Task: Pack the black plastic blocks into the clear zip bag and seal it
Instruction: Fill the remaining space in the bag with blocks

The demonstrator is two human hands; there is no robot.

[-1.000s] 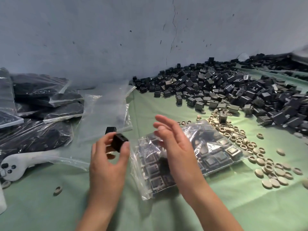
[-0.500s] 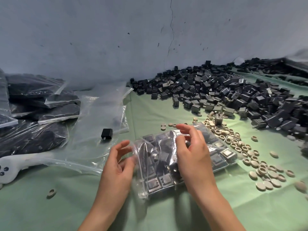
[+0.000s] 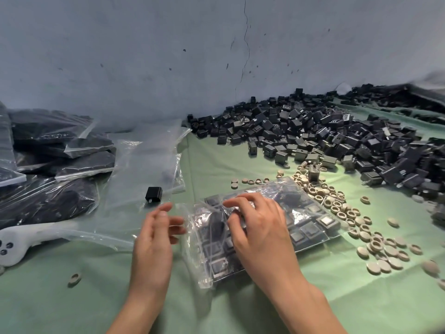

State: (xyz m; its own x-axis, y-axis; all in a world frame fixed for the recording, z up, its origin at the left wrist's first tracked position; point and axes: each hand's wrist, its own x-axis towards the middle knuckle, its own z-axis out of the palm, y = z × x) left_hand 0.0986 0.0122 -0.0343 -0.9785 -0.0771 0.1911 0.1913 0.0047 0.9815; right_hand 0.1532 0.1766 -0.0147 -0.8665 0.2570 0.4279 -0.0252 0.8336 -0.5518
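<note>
The clear plastic zip bag lay flat on the green-covered table, packed with rows of square black plastic blocks, and its mouth end was crumpled. The right hand rested on it with fingers bent; I couldn't tell whether they pinched the film. The left hand hovered loose-fingered at its mouth, holding nothing.

1. The head-worn camera is looking forward and down, sitting close above the left hand and right hand.
2. It is facing the cracked grey wall beyond the green cloth.
</note>
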